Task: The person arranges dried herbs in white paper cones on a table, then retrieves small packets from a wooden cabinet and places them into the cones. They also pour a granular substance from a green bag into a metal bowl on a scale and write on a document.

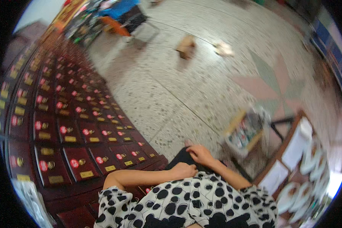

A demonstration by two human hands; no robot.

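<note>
My left hand (184, 170) is curled closed in front of my waist, against the spotted black-and-white shirt (178, 190). Its back faces up, so whatever its fingers hold, if anything, is hidden. Just beyond it, my right hand (200, 154) hovers over or rests on my dark trousers (180, 157); I cannot tell whether it touches them. Its fingers are loosely bent and apart, with nothing visible in them. To the left of both hands runs a dark red-brown cabinet (79, 161) with rows of small drawers, each with a round red-and-white sticker and a yellow label.
On the right, a box (242, 133) of mixed small items stands beside a brown-edged table (283, 154) with papers and clear round-looking pieces. A cardboard box (186, 46) and a pale crumpled bundle (224, 49) lie on the speckled floor. Piled goods (89, 28) sit at the far left.
</note>
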